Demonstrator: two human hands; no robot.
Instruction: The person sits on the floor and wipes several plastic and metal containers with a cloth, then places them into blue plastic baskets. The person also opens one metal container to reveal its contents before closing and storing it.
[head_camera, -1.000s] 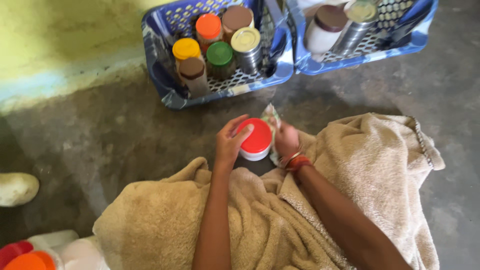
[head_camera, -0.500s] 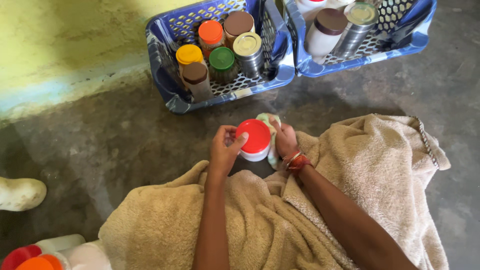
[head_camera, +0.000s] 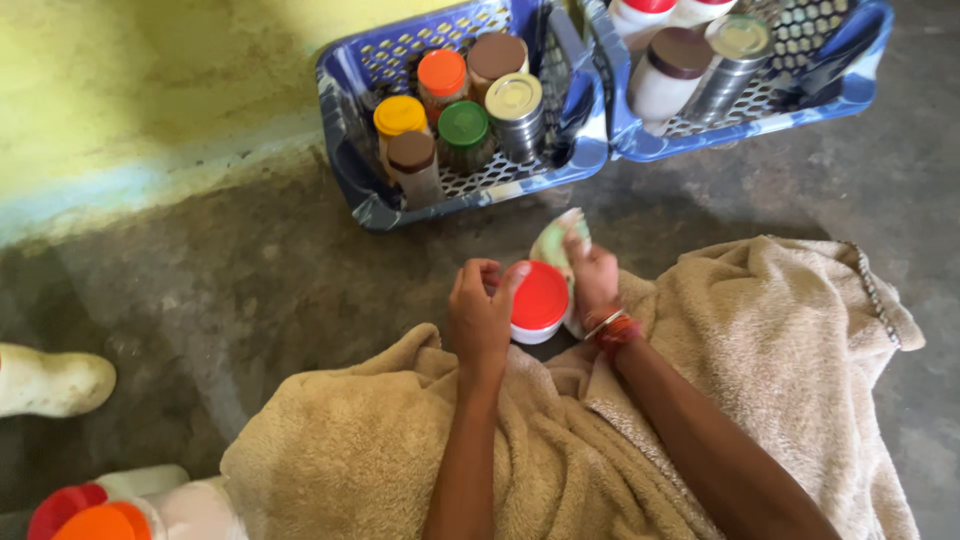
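**Wiping the red-lidded jar over the towel**

At the middle of the frame, we hold a small white jar with a red lid (head_camera: 540, 297) just above the near edge of a tan towel (head_camera: 780, 340) that spreads across the lower half of the picture. Our left hand (head_camera: 480, 312) curls around the jar's left side, fingers closed on its lid and wall. Our right hand (head_camera: 592, 278), with bangles at the wrist, pinches a pale green cloth (head_camera: 556, 243) against the jar's far right side, fingers closed on the cloth.

We judge the step in hand to be wiping the jar's outside while the left hand steadies it. The next move seems to call for a firm left grip so the jar can turn under the cloth, with the right hand keeping the cloth pressed flat on the wall or rim.

Toward the upper centre, a blue perforated basket (head_camera: 350, 170) sits on the grey floor (head_camera: 230, 290), packed with upright jars: orange, yellow, brown and green lids and one steel tin. A second blue basket (head_camera: 860, 70) stands touching it at the upper right, holding a brown-lidded white jar and a steel canister. At the lower left corner, more jars with red and orange lids (head_camera: 90, 510) poke into view.
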